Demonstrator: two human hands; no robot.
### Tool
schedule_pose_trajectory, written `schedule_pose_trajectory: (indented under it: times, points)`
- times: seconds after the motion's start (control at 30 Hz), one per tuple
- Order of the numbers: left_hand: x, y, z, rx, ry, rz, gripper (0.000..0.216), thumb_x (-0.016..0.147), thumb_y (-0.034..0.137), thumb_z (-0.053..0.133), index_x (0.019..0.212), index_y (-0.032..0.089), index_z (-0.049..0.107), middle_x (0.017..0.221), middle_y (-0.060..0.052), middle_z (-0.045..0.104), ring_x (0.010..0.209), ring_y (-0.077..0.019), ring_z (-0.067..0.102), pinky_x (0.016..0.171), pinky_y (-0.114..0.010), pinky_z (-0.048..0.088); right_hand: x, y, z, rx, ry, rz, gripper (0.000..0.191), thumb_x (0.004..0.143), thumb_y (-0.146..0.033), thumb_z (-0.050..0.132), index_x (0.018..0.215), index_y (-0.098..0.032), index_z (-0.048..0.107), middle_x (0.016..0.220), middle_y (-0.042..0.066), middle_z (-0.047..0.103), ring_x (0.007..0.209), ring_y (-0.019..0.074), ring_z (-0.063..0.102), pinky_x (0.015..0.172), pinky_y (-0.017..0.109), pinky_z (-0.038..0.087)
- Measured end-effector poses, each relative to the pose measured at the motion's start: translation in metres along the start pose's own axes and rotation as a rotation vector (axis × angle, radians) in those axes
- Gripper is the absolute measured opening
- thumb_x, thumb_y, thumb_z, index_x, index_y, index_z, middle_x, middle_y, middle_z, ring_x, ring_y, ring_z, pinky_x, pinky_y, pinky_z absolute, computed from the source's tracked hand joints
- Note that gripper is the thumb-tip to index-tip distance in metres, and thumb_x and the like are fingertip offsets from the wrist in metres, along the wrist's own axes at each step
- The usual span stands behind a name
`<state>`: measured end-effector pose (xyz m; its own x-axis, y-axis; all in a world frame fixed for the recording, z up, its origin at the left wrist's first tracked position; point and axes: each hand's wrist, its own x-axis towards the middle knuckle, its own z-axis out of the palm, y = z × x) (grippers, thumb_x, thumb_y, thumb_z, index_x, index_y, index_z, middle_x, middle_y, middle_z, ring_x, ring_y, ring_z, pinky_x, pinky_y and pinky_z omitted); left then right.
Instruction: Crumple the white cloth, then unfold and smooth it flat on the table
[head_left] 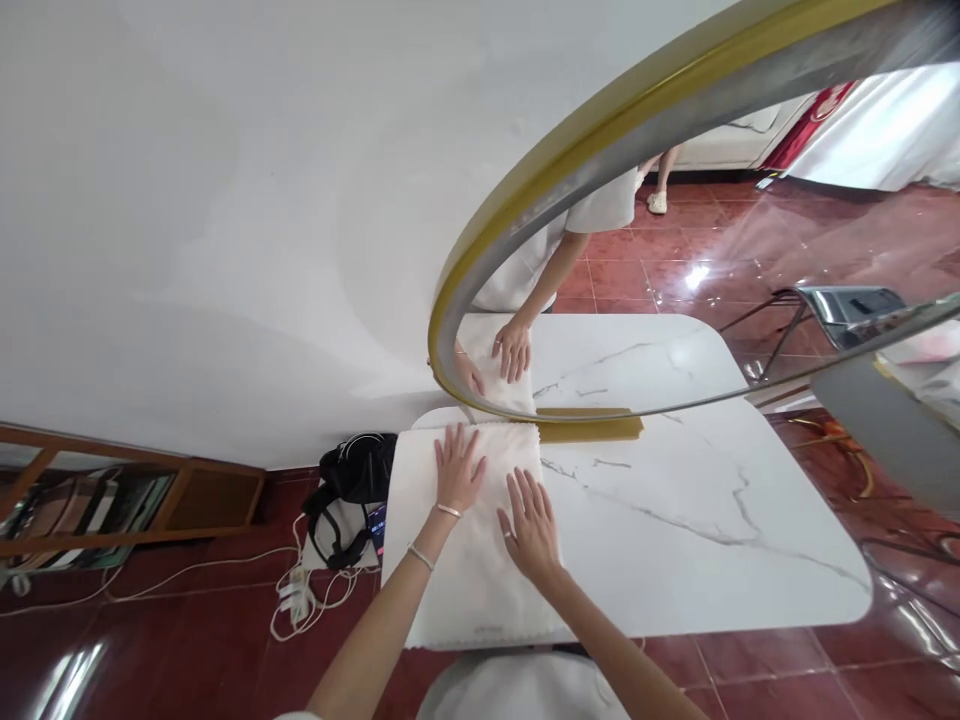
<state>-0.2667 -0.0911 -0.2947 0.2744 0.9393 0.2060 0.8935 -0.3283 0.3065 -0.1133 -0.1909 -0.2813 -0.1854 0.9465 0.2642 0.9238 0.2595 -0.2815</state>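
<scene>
A white folded cloth [465,570] with a scalloped edge lies flat at the left end of the white marble-patterned table [675,530]. My left hand [457,470] rests palm down on its far part, fingers spread, with bracelets at the wrist. Nearer its right edge, my right hand [531,525] also lies flat on the cloth, fingers out and a ring on one finger. Neither hand grips anything. Small reddish marks show at the cloth's near edge.
A large round mirror [517,190] with a gold frame leans over the table's far side, reflecting my hands and another person's legs. A flat gold strip [592,425] lies beneath it. At left, a black bag [360,465], white cables [300,600] and a wooden cabinet [217,500] stand by the wall.
</scene>
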Motion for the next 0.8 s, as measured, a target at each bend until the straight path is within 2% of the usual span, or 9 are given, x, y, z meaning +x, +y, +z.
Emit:
schedule_pose_trajectory:
  times: [0.13,0.27,0.37,0.47,0.57,0.67,0.73,0.8]
  points:
    - [-0.004,-0.001,0.005,0.021,-0.005,-0.113,0.057,0.091,0.043,0.046,0.145,0.030,0.035,0.158,-0.008,0.021,0.146,-0.0357,0.011,0.113,-0.065,0.014,0.046,0.003,0.018,-0.031,0.010,-0.068,0.071,0.094,-0.026,0.036,0.151,-0.004,-0.001,0.156,0.020,0.017,0.145,0.0291,0.013,0.114,0.048,0.025]
    - [0.019,0.005,0.015,-0.025,0.011,-0.173,0.056,0.091,0.040,0.044,0.145,0.028,0.036,0.159,-0.007,0.020,0.145,-0.0365,0.011,0.114,-0.065,0.010,0.074,0.008,0.033,-0.075,-0.010,-0.050,0.064,0.089,-0.019,0.036,0.146,0.004,0.021,0.150,0.025,0.030,0.144,0.0321,0.016,0.113,0.051,0.024]
    - [0.043,0.005,0.019,-0.055,0.015,-0.184,0.052,0.092,0.041,0.041,0.142,0.026,0.042,0.157,-0.007,0.025,0.146,-0.0366,0.010,0.114,-0.066,0.007,0.093,0.014,0.041,-0.087,-0.037,-0.025,0.057,0.086,-0.017,0.037,0.139,0.006,0.036,0.145,0.025,0.039,0.142,0.0334,0.020,0.113,0.052,0.021]
    - [0.066,0.001,0.022,-0.076,0.004,-0.191,0.050,0.093,0.040,0.038,0.139,0.023,0.047,0.153,-0.008,0.035,0.145,-0.0355,0.013,0.115,-0.065,0.006,0.116,0.021,0.051,-0.095,-0.068,0.005,0.055,0.085,-0.017,0.038,0.136,0.004,0.041,0.143,0.023,0.042,0.139,0.0353,0.026,0.112,0.055,0.018]
    - [0.080,-0.010,0.021,-0.085,0.001,-0.198,0.048,0.094,0.038,0.035,0.138,0.023,0.047,0.151,-0.007,0.037,0.144,-0.0322,0.019,0.116,-0.062,0.008,0.142,0.026,0.061,-0.101,-0.102,0.037,0.049,0.089,-0.019,0.034,0.133,-0.001,0.046,0.134,0.023,0.052,0.131,0.0361,0.038,0.108,0.058,0.022]
    - [0.076,-0.029,0.014,-0.070,0.019,-0.260,0.046,0.095,0.039,0.036,0.137,0.024,0.049,0.152,-0.008,0.036,0.144,-0.0328,0.021,0.115,-0.063,0.009,0.163,0.028,0.069,-0.106,-0.122,0.040,0.044,0.095,-0.026,0.030,0.124,-0.005,0.055,0.123,0.022,0.060,0.122,0.0360,0.046,0.103,0.057,0.028]
    - [0.061,-0.045,0.004,-0.030,0.037,-0.342,0.047,0.094,0.042,0.038,0.137,0.026,0.048,0.152,-0.009,0.035,0.143,-0.0346,0.024,0.114,-0.065,0.011,0.171,0.025,0.072,-0.108,-0.119,0.017,0.044,0.096,-0.030,0.030,0.122,-0.006,0.056,0.124,0.022,0.058,0.122,0.0364,0.045,0.102,0.056,0.030]
    - [0.039,-0.059,-0.007,0.010,0.045,-0.367,0.050,0.093,0.044,0.041,0.140,0.026,0.045,0.154,-0.009,0.032,0.142,-0.0335,0.027,0.115,-0.061,0.017,0.170,0.022,0.073,-0.104,-0.106,-0.015,0.045,0.097,-0.031,0.030,0.124,-0.005,0.055,0.126,0.022,0.057,0.121,0.0360,0.045,0.101,0.055,0.032]
